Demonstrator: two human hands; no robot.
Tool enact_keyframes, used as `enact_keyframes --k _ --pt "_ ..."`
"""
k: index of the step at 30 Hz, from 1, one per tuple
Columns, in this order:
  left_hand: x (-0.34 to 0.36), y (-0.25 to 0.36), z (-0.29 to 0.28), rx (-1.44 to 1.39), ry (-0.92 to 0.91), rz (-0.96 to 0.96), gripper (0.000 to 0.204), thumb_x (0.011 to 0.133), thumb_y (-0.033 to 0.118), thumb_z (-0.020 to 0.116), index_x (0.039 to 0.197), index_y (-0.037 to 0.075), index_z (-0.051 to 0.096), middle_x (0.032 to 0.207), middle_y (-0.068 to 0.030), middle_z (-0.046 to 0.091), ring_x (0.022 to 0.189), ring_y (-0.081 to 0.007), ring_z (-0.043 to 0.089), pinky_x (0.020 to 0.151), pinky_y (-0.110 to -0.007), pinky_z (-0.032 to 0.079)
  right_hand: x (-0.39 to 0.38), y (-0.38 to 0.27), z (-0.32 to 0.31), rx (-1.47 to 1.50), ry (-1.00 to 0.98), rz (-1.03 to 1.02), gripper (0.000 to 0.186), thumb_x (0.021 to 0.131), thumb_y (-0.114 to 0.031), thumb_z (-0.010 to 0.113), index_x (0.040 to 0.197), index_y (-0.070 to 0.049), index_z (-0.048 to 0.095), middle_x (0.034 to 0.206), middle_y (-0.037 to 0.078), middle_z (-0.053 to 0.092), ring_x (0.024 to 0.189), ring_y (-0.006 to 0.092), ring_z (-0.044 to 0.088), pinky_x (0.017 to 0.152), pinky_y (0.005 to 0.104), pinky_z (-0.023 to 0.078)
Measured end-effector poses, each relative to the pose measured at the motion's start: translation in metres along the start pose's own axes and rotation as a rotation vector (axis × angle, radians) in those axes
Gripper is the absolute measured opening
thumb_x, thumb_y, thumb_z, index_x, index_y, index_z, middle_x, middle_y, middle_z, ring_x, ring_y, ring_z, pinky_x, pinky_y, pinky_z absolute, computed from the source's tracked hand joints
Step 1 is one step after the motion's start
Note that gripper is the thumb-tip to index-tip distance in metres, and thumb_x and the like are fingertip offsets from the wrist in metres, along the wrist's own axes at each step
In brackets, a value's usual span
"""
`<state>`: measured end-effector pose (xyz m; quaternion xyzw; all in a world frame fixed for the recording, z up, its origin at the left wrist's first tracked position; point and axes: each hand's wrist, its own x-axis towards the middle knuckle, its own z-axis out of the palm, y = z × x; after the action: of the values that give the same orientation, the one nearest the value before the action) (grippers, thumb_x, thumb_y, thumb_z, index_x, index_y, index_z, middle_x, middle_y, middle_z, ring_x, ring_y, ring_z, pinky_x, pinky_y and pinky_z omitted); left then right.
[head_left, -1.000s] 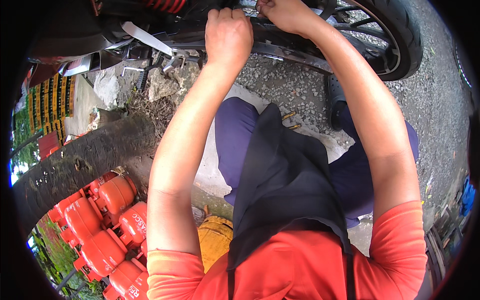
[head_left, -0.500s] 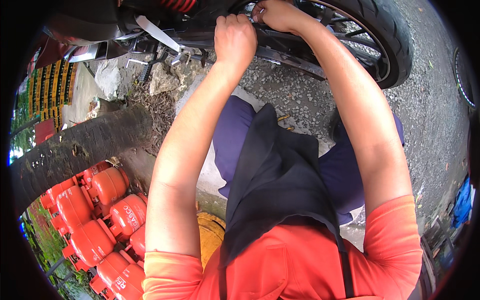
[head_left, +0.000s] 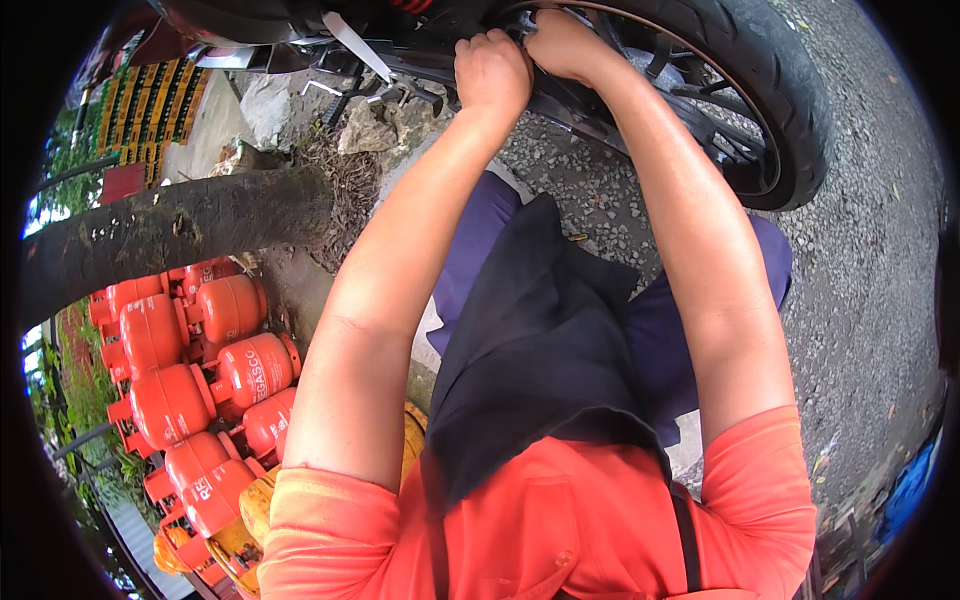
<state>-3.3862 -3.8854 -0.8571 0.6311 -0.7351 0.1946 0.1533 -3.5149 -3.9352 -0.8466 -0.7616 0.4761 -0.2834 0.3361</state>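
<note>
At the top of the head view, both my hands are at a motorcycle's dark lower frame (head_left: 580, 118), just left of its spoked wheel. My left hand (head_left: 494, 75) is closed, knuckles up, with its fingertips tucked out of sight against the frame. Close to its right, my right hand (head_left: 565, 42) is curled inward beside the wheel rim, its fingertips hidden too. What either hand grips cannot be made out. The black tyre (head_left: 790, 110) curves to the right of my right forearm. A grey metal lever (head_left: 357, 46) slants down left of my hands.
Red gas cylinders (head_left: 170, 405) lie stacked at the left, with yellow ones (head_left: 415, 440) near my left elbow. A tree trunk (head_left: 180, 215) crosses above them. Rocks (head_left: 370, 130) sit below the motorcycle. Gravel (head_left: 590, 185) covers ground between my knees, and grey pavement (head_left: 870, 280) extends right.
The view has shifted, so the cylinders and trunk sit higher. Both hands stay close together at the frame. My right hand's fingertips, partly visible before, are now hidden.
</note>
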Motion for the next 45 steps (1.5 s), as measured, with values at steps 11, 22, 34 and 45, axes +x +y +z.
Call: enact_keyframes --k 11,22,34,45 --pt "0.003 0.029 -0.009 -0.145 0.040 -0.350 0.028 0.087 0.023 0.062 0.082 -0.004 0.065 0.083 -0.0298 0.067 0.083 -0.0466 0.066 0.079 -0.054 0.051 0.010 0.026 0.008 0.182 0.038 -0.017 0.032 0.091 -0.023 0.054 0.110 -0.007 0.074 0.111 0.018 0.071 0.108 0.0351 0.066 0.095 0.0422 0.051" --pt "0.002 0.026 -0.003 -0.202 0.083 -0.382 0.029 0.088 0.025 0.061 0.081 -0.004 0.065 0.083 -0.0300 0.067 0.083 -0.0478 0.066 0.078 -0.055 0.051 0.014 0.030 0.011 0.281 0.043 -0.098 0.024 0.093 -0.022 0.060 0.104 -0.006 0.074 0.105 0.014 0.073 0.100 0.0299 0.069 0.091 0.0393 0.051" --pt "0.009 0.044 -0.010 -0.287 0.063 -0.665 0.034 0.086 0.028 0.063 0.085 -0.006 0.068 0.081 -0.0305 0.067 0.086 -0.0480 0.067 0.080 -0.053 0.052 0.011 0.028 0.005 0.351 -0.051 -0.121 0.028 0.093 -0.013 0.055 0.113 -0.002 0.071 0.109 0.016 0.073 0.102 0.0290 0.069 0.093 0.0361 0.050" --pt "0.014 0.043 -0.022 -0.316 -0.021 -0.870 0.033 0.083 0.028 0.067 0.090 -0.004 0.073 0.091 -0.0309 0.069 0.094 -0.0457 0.068 0.085 -0.049 0.053 -0.009 0.012 -0.015 0.057 -0.058 -0.352 0.029 0.090 -0.015 0.061 0.114 -0.002 0.072 0.107 0.025 0.070 0.102 0.0376 0.067 0.089 0.0419 0.052"
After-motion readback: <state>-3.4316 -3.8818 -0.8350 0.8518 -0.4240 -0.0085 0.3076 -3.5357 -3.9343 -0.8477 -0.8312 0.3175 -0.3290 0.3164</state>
